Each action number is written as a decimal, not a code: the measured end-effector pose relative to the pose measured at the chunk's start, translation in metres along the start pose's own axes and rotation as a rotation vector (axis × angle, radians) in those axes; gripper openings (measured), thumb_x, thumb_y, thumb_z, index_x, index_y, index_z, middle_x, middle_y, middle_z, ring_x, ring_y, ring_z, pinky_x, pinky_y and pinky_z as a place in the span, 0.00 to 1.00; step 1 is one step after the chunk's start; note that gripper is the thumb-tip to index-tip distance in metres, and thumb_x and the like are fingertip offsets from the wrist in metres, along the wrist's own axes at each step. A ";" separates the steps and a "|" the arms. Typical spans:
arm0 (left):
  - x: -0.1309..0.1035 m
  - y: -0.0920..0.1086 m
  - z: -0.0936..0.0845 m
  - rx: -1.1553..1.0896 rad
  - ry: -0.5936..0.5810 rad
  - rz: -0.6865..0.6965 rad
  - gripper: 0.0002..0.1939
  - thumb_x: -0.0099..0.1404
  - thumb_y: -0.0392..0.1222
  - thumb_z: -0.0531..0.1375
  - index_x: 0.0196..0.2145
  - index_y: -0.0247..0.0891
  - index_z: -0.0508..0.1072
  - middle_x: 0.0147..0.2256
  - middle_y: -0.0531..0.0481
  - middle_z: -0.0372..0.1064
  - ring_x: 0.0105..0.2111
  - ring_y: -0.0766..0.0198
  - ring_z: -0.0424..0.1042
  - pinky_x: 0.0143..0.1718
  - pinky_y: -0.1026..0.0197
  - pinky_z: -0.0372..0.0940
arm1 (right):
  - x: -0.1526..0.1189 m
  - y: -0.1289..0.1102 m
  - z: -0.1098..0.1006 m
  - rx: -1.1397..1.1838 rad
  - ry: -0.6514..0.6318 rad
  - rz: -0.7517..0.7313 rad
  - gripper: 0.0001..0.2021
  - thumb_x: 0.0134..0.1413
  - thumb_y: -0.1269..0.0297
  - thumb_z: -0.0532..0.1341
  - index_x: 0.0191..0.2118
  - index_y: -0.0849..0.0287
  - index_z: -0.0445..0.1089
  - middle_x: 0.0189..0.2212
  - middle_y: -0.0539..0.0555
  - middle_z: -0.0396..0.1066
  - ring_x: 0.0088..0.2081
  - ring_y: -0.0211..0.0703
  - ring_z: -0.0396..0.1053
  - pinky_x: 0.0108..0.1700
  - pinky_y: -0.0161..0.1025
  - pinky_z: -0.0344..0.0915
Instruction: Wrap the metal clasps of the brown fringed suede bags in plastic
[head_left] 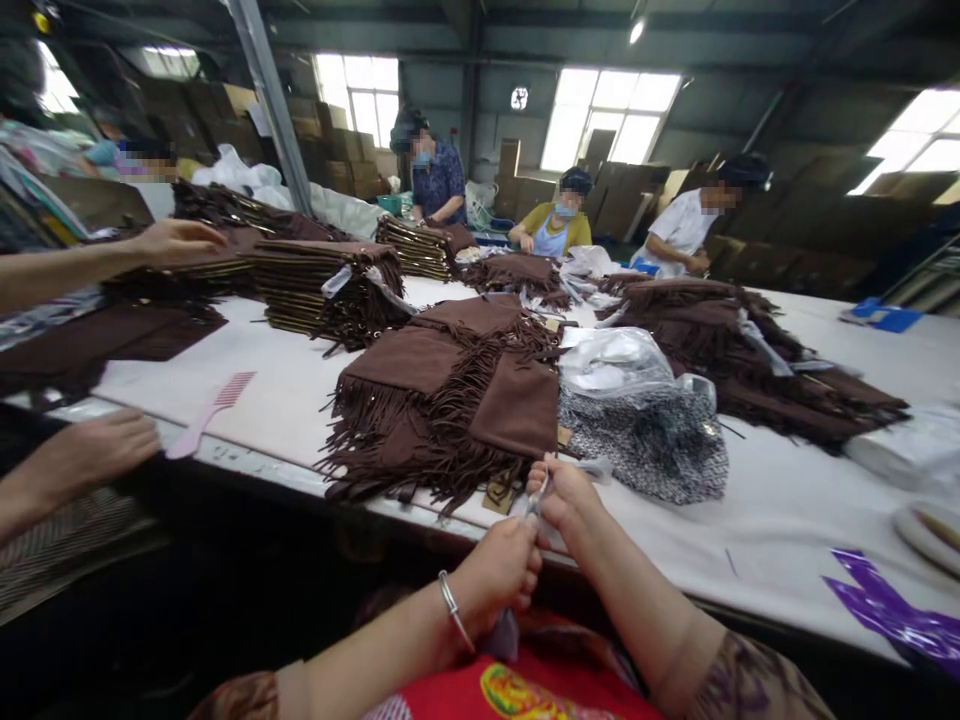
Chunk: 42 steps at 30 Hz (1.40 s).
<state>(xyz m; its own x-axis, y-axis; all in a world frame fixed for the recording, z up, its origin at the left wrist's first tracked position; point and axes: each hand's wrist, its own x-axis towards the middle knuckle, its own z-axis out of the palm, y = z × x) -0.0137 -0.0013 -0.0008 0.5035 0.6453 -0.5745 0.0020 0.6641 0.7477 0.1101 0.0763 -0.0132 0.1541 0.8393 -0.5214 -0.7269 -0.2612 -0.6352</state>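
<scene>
Both my hands are at the table's front edge, closed on a thin, twisted grey-white strip point(534, 503), perhaps plastic or tissue. My left hand point(501, 562), a bangle on its wrist, grips the strip lower down, and a greyish end hangs below the fist. My right hand point(568, 503) pinches it just above, close to the fringe of a pile of brown fringed bags point(435, 365). A tan tag point(499, 496) pokes out under that pile. To the right of the pile lie a black-and-white speckled cloth point(645, 440) and a clear plastic bag point(619, 360).
At left, another person's hand point(112, 445) is near a pink comb point(214, 413), and a second hand point(176, 243) reaches over stacked brown pieces point(322, 285). More fringed bags point(720, 340), a tape roll point(934, 535) and purple plastic point(892, 610) are at right. Several people work across the table.
</scene>
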 end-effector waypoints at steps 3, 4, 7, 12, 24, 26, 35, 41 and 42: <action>0.001 0.003 -0.007 -0.143 -0.090 -0.038 0.24 0.64 0.65 0.48 0.35 0.39 0.62 0.20 0.63 0.47 0.15 0.76 0.41 0.16 0.70 0.39 | -0.003 -0.004 0.005 0.016 0.033 0.017 0.15 0.66 0.69 0.47 0.25 0.57 0.53 0.13 0.42 0.54 0.12 0.30 0.52 0.14 0.26 0.53; 0.001 0.005 -0.010 -0.186 -0.118 -0.046 0.24 0.64 0.64 0.48 0.35 0.38 0.63 0.20 0.63 0.46 0.15 0.76 0.40 0.16 0.70 0.38 | -0.005 -0.005 0.004 0.020 0.035 0.017 0.14 0.66 0.68 0.48 0.26 0.57 0.55 0.14 0.44 0.57 0.13 0.31 0.56 0.16 0.27 0.57; 0.000 0.008 -0.019 -0.276 -0.154 -0.057 0.21 0.67 0.60 0.48 0.36 0.37 0.63 0.20 0.63 0.45 0.15 0.76 0.37 0.16 0.70 0.36 | -0.016 -0.011 -0.011 -0.086 -0.017 0.008 0.09 0.63 0.67 0.54 0.30 0.60 0.62 0.22 0.51 0.69 0.23 0.37 0.69 0.27 0.34 0.70; 0.001 0.011 -0.032 -0.357 -0.251 -0.134 0.19 0.70 0.54 0.46 0.36 0.36 0.64 0.19 0.63 0.42 0.15 0.75 0.36 0.16 0.71 0.34 | -0.043 -0.019 -0.058 -0.880 -0.066 -0.471 0.11 0.55 0.64 0.62 0.44 0.59 0.70 0.38 0.58 0.73 0.37 0.48 0.72 0.39 0.45 0.71; -0.001 0.001 -0.022 0.145 0.008 0.087 0.19 0.65 0.59 0.50 0.37 0.41 0.64 0.20 0.61 0.51 0.16 0.72 0.47 0.18 0.68 0.46 | -0.053 -0.026 -0.030 -1.790 -0.729 -1.282 0.07 0.61 0.65 0.58 0.32 0.58 0.72 0.34 0.54 0.71 0.38 0.44 0.63 0.42 0.42 0.57; -0.001 0.000 -0.022 0.401 0.122 0.297 0.15 0.64 0.53 0.53 0.36 0.39 0.68 0.24 0.55 0.62 0.22 0.67 0.60 0.26 0.63 0.57 | -0.052 -0.030 -0.026 -1.818 -0.790 -1.280 0.08 0.62 0.68 0.57 0.32 0.58 0.71 0.32 0.54 0.71 0.37 0.43 0.63 0.41 0.41 0.56; 0.002 0.000 -0.019 0.362 0.082 0.114 0.13 0.67 0.49 0.47 0.29 0.40 0.62 0.18 0.60 0.52 0.14 0.70 0.51 0.17 0.65 0.52 | -0.046 -0.039 -0.018 -1.895 -0.941 -1.253 0.09 0.60 0.72 0.56 0.41 0.56 0.73 0.31 0.53 0.69 0.34 0.42 0.60 0.38 0.39 0.54; -0.001 -0.004 -0.015 0.243 0.131 0.130 0.16 0.64 0.53 0.54 0.29 0.37 0.65 0.21 0.55 0.62 0.16 0.71 0.58 0.18 0.66 0.55 | -0.044 -0.037 -0.018 -1.844 -0.953 -1.269 0.11 0.61 0.72 0.55 0.32 0.58 0.73 0.30 0.54 0.69 0.33 0.42 0.61 0.36 0.39 0.56; -0.001 -0.004 -0.016 0.242 0.139 0.152 0.16 0.64 0.54 0.54 0.29 0.37 0.65 0.21 0.56 0.61 0.15 0.72 0.55 0.17 0.67 0.53 | -0.043 -0.035 -0.019 -1.839 -0.937 -1.283 0.11 0.61 0.71 0.55 0.32 0.58 0.73 0.29 0.54 0.69 0.33 0.42 0.61 0.36 0.39 0.56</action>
<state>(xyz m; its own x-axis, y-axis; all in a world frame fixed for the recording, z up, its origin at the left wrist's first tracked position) -0.0281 0.0010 -0.0083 0.3910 0.7867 -0.4777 0.1500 0.4576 0.8764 0.1412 0.0400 0.0207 -0.7223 0.6199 0.3067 0.5842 0.7842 -0.2092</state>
